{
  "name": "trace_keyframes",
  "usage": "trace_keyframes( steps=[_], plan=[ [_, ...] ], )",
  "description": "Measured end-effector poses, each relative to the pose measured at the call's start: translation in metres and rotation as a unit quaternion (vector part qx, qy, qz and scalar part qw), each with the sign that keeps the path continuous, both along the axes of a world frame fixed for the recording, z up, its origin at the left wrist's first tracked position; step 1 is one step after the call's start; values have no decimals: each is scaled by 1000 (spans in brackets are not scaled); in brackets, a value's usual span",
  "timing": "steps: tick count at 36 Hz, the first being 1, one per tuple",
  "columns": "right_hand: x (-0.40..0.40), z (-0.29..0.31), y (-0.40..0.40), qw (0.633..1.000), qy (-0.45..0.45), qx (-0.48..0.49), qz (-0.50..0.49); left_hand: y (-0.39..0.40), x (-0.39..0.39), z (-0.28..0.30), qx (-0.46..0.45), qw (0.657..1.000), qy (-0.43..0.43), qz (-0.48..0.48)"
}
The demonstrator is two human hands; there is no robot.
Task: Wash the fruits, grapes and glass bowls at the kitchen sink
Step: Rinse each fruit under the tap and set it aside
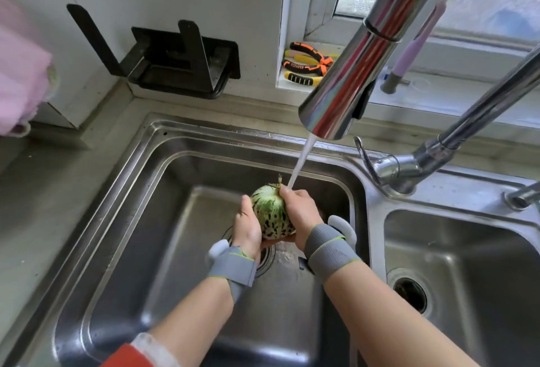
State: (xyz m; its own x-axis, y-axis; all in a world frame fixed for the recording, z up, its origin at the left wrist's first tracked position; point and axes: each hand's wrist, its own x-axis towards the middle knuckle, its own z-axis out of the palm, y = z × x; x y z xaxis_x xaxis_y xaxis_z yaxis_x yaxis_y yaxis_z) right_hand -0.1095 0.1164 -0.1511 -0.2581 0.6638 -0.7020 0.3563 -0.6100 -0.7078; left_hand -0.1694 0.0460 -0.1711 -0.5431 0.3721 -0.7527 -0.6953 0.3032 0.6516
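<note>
A small round melon (270,214), pale green with dark speckles and a dry stem, is held over the left basin of the steel sink (122,220). My left hand (247,227) cups its left side from below. My right hand (299,208) grips its right side, fingers curled over the top. Water runs from the chrome faucet spout (344,88) and lands on my right hand's knuckles beside the stem. Both wrists wear grey bands. No grapes or glass bowls are in view.
The right basin (467,273) with an open drain lies beyond the divider. The faucet base (409,167) stands behind the divider. Pliers (306,64) lie on the window sill. A black rack (181,59) hangs on the wall and a pink towel (20,74) at far left.
</note>
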Motion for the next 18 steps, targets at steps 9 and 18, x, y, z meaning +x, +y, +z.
trace_keyframes(
  steps=[9,18],
  plan=[
    [28,-5,-5,977,48,148,145,-8,-8,16,33,972,-143,-184],
    [49,0,-7,903,40,293,311,-3,-3,14,71,971,-177,-146]
  ],
)
